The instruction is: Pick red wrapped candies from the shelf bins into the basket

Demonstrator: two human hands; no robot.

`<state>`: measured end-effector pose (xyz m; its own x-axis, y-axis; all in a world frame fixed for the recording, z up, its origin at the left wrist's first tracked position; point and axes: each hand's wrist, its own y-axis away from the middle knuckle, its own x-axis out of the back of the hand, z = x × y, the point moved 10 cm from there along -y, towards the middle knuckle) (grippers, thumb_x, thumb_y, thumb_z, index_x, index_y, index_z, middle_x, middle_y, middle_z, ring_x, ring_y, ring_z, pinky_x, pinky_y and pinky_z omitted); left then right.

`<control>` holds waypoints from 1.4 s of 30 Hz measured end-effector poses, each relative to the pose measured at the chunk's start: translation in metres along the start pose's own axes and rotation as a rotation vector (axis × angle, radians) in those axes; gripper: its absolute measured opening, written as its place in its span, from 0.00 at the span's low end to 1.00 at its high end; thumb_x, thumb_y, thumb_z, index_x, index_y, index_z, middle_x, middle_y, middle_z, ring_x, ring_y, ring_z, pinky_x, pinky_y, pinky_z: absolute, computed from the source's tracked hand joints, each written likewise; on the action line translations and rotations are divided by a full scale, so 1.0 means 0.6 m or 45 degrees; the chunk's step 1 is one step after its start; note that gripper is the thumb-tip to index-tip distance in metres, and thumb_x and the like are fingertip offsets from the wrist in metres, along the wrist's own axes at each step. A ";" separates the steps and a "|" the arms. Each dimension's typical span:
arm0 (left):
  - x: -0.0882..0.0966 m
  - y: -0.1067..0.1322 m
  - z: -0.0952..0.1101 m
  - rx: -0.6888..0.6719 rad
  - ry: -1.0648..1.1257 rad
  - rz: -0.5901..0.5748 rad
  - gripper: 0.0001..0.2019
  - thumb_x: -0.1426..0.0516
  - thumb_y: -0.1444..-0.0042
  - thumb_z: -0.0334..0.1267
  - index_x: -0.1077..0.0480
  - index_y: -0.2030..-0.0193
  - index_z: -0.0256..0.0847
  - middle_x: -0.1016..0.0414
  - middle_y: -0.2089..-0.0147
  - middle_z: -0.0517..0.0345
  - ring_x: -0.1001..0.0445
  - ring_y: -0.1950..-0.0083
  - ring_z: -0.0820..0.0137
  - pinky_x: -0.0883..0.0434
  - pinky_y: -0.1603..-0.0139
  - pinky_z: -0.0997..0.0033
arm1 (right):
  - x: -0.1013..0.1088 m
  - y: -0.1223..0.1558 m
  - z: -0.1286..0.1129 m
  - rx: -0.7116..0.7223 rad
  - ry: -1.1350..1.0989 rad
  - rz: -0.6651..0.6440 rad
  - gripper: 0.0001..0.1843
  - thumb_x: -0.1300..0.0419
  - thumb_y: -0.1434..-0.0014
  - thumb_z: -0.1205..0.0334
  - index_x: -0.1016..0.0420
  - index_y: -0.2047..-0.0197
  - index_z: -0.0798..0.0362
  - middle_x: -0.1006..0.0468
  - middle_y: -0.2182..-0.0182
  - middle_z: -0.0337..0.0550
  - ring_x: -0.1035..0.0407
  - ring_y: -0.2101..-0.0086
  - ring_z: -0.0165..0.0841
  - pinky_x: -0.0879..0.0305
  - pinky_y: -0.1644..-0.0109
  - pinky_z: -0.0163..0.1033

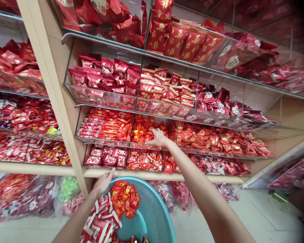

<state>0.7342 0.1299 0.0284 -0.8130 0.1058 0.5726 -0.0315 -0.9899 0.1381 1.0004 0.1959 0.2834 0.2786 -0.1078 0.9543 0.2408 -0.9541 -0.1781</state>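
Observation:
My right hand (158,137) reaches into a shelf compartment over small red-orange wrapped candies (141,130). Its thumb and fingers are apart and curved, and nothing shows between them. At the left rim of a teal plastic basket (155,199), my left hand (104,182) is closed around the edge; part of its grip is hidden. Inside the basket, a heap of red-orange candies with yellow print (125,199) lies beside red-and-white packets (102,219). Some darker red packets show at the bottom of the frame.
Glass-fronted shelves (164,113) with dividers hold many red packets above and beside my right hand. A wooden upright (49,81) stands at left. Below the wooden ledge (192,176), clear bags of candies (30,199) rest on the tiled floor (258,216).

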 end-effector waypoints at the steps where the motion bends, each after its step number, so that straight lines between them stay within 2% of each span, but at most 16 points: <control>1: 0.001 0.000 0.001 -0.002 0.007 0.003 0.31 0.58 0.47 0.60 0.22 0.65 0.39 0.21 0.60 0.49 0.27 0.54 0.56 0.36 0.51 0.65 | -0.012 -0.006 0.004 -0.039 0.034 -0.091 0.46 0.33 0.59 0.48 0.46 0.39 0.48 0.41 0.48 0.53 0.46 0.47 0.47 0.43 0.48 0.50; 3: 0.003 0.001 0.002 0.004 0.017 -0.001 0.32 0.58 0.47 0.61 0.22 0.66 0.38 0.21 0.60 0.49 0.27 0.54 0.56 0.36 0.51 0.65 | -0.023 -0.011 0.006 -0.097 0.097 -0.186 0.50 0.32 0.60 0.47 0.49 0.37 0.47 0.44 0.47 0.54 0.48 0.46 0.49 0.44 0.47 0.51; 9: 0.001 0.000 -0.005 0.072 -0.011 -0.003 0.31 0.57 0.48 0.62 0.23 0.65 0.40 0.22 0.57 0.50 0.29 0.51 0.55 0.39 0.47 0.63 | -0.019 -0.012 -0.005 -0.222 0.264 -0.248 0.53 0.31 0.63 0.49 0.53 0.37 0.46 0.47 0.43 0.54 0.50 0.44 0.49 0.45 0.46 0.52; 16: -0.004 -0.003 -0.008 0.062 -0.018 -0.017 0.33 0.59 0.48 0.64 0.23 0.65 0.39 0.22 0.58 0.49 0.28 0.53 0.56 0.39 0.47 0.64 | -0.020 -0.018 -0.012 -0.240 0.327 -0.268 0.51 0.31 0.63 0.48 0.49 0.39 0.47 0.45 0.44 0.55 0.50 0.44 0.50 0.43 0.48 0.54; 20: 0.000 0.001 -0.009 0.082 -0.019 -0.012 0.32 0.58 0.48 0.63 0.23 0.64 0.40 0.22 0.57 0.50 0.29 0.52 0.56 0.39 0.47 0.63 | -0.031 -0.022 -0.013 -0.273 0.330 -0.319 0.50 0.32 0.62 0.49 0.50 0.38 0.46 0.47 0.42 0.56 0.52 0.43 0.52 0.42 0.49 0.56; 30: 0.000 -0.001 -0.009 0.047 -0.002 -0.003 0.32 0.57 0.48 0.62 0.23 0.64 0.38 0.22 0.58 0.48 0.28 0.52 0.55 0.39 0.48 0.64 | -0.021 -0.022 -0.018 -0.258 0.326 -0.260 0.49 0.30 0.62 0.54 0.48 0.39 0.49 0.45 0.44 0.60 0.49 0.44 0.53 0.41 0.50 0.54; 36: 0.000 0.006 -0.001 0.063 -0.020 -0.026 0.31 0.57 0.47 0.61 0.24 0.62 0.39 0.23 0.55 0.50 0.29 0.50 0.55 0.39 0.48 0.64 | -0.040 -0.034 -0.011 -0.310 0.278 -0.275 0.53 0.29 0.64 0.58 0.52 0.38 0.47 0.48 0.42 0.60 0.50 0.43 0.54 0.41 0.50 0.55; 42: 0.002 0.009 0.001 0.082 0.014 -0.013 0.33 0.57 0.48 0.63 0.24 0.61 0.38 0.23 0.54 0.49 0.29 0.49 0.56 0.39 0.47 0.66 | -0.024 -0.020 -0.022 -0.205 0.309 -0.222 0.44 0.32 0.60 0.56 0.47 0.41 0.48 0.41 0.46 0.55 0.46 0.45 0.51 0.39 0.51 0.51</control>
<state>0.7335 0.1249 0.0299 -0.8193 0.1145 0.5618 -0.0027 -0.9806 0.1959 0.9812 0.2051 0.2750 0.0119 0.0161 0.9998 0.1101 -0.9938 0.0147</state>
